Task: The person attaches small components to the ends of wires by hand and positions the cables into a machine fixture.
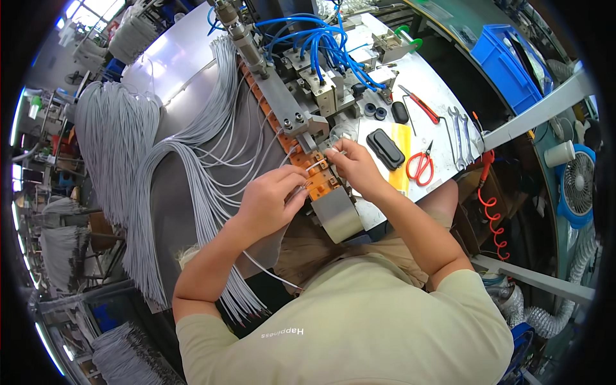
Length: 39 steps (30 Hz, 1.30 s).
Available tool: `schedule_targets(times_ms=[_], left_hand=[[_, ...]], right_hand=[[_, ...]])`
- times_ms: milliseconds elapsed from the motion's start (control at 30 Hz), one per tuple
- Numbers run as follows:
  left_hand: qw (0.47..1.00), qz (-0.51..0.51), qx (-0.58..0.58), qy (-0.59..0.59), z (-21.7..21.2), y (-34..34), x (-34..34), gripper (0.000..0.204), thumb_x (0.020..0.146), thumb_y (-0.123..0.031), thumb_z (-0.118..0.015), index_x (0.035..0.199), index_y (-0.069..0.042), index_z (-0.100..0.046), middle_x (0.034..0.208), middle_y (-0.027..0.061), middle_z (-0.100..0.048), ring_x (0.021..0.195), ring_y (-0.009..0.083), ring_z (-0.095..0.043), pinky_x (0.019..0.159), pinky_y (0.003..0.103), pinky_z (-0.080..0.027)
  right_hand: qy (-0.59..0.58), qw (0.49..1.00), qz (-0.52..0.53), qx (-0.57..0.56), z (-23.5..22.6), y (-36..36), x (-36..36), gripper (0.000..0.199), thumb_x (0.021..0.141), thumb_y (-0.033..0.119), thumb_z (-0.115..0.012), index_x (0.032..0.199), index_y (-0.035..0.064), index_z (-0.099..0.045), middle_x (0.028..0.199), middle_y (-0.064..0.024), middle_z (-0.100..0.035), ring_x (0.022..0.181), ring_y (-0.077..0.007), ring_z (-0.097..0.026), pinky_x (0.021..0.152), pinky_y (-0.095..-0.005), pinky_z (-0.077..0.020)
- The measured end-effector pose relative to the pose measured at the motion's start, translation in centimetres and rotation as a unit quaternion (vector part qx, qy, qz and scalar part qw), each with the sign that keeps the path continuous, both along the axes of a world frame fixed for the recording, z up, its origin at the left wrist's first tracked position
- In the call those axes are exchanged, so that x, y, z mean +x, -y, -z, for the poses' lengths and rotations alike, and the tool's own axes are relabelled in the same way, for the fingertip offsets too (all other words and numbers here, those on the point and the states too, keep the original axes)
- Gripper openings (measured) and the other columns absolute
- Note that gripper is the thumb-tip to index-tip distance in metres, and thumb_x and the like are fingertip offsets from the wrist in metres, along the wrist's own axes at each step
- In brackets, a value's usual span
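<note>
My left hand (273,196) pinches a thin grey cable (307,168) and presses it against the orange slotted fixture (319,179) at the near end of a metal machine (282,96). A little to the right, my right hand (353,165) grips the same cable's end over that fixture. A big bundle of grey cables (192,186) drapes over the bench on my left, its ends hanging off the near edge.
Red-handled scissors (420,165), a black oblong case (385,149), wrenches (459,131) and a red utility knife (420,104) lie on the bench at right. Blue air hoses (321,42) loop over the machine. A blue bin (507,64) and a fan (577,183) stand further right.
</note>
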<state>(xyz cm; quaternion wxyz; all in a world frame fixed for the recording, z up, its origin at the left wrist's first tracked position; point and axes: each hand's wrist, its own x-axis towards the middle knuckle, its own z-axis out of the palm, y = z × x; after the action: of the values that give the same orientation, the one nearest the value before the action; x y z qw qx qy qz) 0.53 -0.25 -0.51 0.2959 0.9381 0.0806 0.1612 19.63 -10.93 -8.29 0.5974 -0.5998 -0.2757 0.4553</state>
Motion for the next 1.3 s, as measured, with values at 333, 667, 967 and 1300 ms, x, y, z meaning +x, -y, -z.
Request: schedule_targets(times_ms=[333, 667, 967, 1300], left_hand=[[0.937, -0.065, -0.337, -0.068, -0.4, -0.6, -0.4, 0.013, 0.095, -0.005, -0.062, 0.105, 0.002, -0.063, 0.087, 0.0058, -0.072, 0.065, 0.0069, -0.061, 0.06, 0.023, -0.05], [0.955, -0.05, -0.29, -0.042, -0.1, 0.1, -0.1, 0.014, 0.096, -0.005, -0.062, 0.107, 0.003, -0.062, 0.083, 0.0061, -0.072, 0.067, 0.0052, -0.062, 0.06, 0.021, -0.049], [0.965, -0.027, -0.249, -0.078, -0.3, -0.2, -0.4, 0.012, 0.097, -0.005, -0.059, 0.105, 0.004, -0.062, 0.079, 0.005, -0.069, 0.069, 0.0074, -0.065, 0.063, 0.022, -0.053], [0.946, -0.032, -0.309, -0.097, -1.0, 0.0, -0.6, 0.015, 0.096, -0.005, -0.06, 0.107, 0.004, -0.065, 0.088, 0.009, -0.072, 0.072, 0.0089, -0.066, 0.067, 0.023, -0.054]], right_hand=[[0.204, 0.971, 0.106, 0.067, -3.7, 4.1, -3.9, 0.014, 0.098, 0.016, -0.063, 0.091, 0.0027, -0.063, 0.063, 0.0023, -0.053, 0.05, -0.0054, -0.042, 0.046, -0.0238, -0.0315], [0.42, 0.886, 0.049, 0.187, -4.6, 3.2, -4.3, 0.009, 0.092, 0.008, -0.069, 0.097, 0.0009, -0.067, 0.059, -0.0051, -0.059, 0.051, -0.0091, -0.053, 0.049, -0.0245, -0.0384], [0.153, 0.987, -0.044, 0.029, -5.5, 3.4, -4.4, 0.013, 0.093, 0.01, -0.067, 0.103, 0.001, -0.064, 0.065, -0.0024, -0.061, 0.064, -0.0083, -0.056, 0.055, -0.0227, -0.0413], [0.487, 0.838, -0.011, 0.245, -4.0, 2.0, -3.0, 0.014, 0.095, 0.015, -0.065, 0.098, 0.0038, -0.058, 0.079, -0.0065, -0.06, 0.06, -0.0229, -0.054, 0.053, -0.0298, -0.0409]])
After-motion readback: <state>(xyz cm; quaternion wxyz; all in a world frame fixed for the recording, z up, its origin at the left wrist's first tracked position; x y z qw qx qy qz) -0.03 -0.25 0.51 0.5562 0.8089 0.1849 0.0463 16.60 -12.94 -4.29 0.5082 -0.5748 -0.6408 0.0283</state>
